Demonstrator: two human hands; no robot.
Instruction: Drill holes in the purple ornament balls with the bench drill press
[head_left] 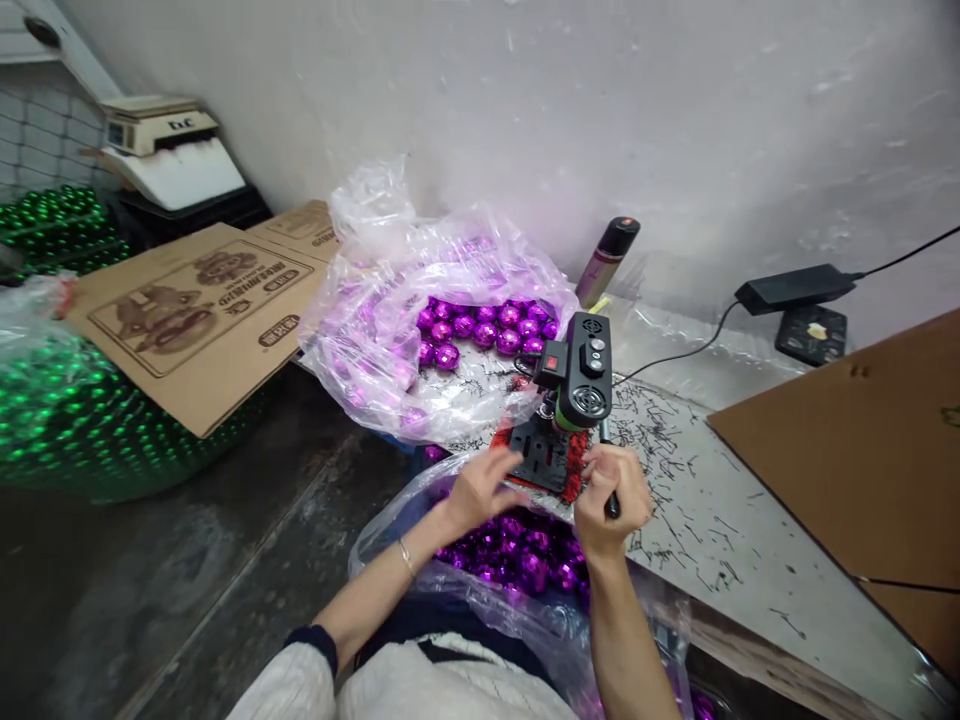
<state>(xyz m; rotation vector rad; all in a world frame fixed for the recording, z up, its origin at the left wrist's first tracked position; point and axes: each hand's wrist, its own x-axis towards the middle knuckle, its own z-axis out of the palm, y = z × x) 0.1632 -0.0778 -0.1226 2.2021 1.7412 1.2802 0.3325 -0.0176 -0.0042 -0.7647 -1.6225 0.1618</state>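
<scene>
A small black bench press [579,385] with a red switch stands on a black base plate [545,455] at the table's near edge. My right hand [611,495] is closed round the press's black lever handle. My left hand [480,490] reaches to the plate's left edge with fingers partly spread; whether it holds anything I cannot make out. Shiny purple balls fill a clear plastic bag [525,560] on my lap, directly under both hands. A second clear bag of purple balls [480,330] lies open on the table behind the press.
Small dark metal bits litter the table [697,500]. A spray can [604,262] leans on the wall. A power adapter [795,288] and cable lie at right, brown cardboard [862,450] beside them. Left: printed cardboard [199,315], green balls in bags [67,420], a scale [161,125].
</scene>
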